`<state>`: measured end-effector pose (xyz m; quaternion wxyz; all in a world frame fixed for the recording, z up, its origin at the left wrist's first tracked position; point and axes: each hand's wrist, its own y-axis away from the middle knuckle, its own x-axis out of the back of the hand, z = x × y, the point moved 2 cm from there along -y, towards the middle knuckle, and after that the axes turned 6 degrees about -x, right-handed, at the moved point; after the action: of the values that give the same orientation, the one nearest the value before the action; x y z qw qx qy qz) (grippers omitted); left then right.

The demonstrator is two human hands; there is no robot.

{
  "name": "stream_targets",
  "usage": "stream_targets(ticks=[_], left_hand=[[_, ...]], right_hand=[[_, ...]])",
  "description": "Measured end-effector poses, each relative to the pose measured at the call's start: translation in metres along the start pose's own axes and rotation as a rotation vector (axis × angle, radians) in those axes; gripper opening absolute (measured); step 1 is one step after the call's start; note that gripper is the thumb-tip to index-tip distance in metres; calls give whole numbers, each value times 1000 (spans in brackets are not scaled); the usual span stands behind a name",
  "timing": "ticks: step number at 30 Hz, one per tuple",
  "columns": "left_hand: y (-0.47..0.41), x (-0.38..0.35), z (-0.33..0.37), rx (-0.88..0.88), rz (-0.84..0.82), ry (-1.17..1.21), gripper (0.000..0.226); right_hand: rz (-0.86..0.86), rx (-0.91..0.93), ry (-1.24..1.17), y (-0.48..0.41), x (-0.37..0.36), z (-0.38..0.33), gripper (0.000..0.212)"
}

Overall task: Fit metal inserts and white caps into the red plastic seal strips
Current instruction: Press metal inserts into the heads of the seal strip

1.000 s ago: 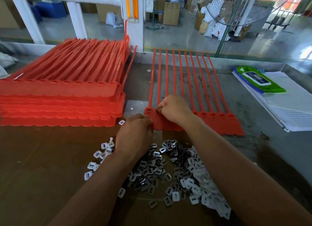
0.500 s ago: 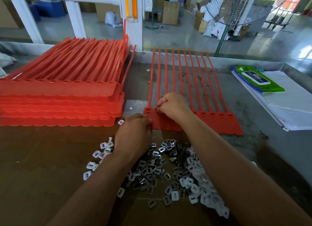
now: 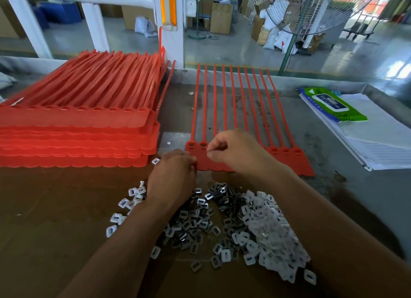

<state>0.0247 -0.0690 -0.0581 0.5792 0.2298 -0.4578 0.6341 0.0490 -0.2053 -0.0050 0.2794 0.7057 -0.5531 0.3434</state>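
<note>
The right hand [image 3: 235, 152] covers the middle heads of the red seal strips [image 3: 293, 164]; its thumb and forefinger pinch together there, on what I cannot tell. On the left hand [image 3: 172, 175] the fingers [image 3: 191, 162] curl at the heads' near edge, grip hidden. The strips lie flat on the table [image 3: 322, 140], heads at the fingers, tails running straight away.

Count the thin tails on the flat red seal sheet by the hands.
10 tails, side by side: two end left of the right hand, five run under it, three end to its right. None fully hidden.
</note>
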Motion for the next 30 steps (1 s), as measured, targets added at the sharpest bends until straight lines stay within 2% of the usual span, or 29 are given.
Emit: stream_targets(ticks=[5, 11, 23, 30], left_hand=[[-1, 0, 0, -4, 1, 1, 27], [-1, 0, 0, -13, 4, -21, 27], [-2, 0, 0, -20, 1, -31, 28], [-2, 0, 1, -20, -11, -32, 28]], right_hand=[[-151, 49, 98, 25, 1, 5, 11], [-244, 24, 124, 38, -2, 12, 22], [-193, 57, 111, 38, -8, 20, 7], [-158, 50, -17, 40, -8, 25, 15]])
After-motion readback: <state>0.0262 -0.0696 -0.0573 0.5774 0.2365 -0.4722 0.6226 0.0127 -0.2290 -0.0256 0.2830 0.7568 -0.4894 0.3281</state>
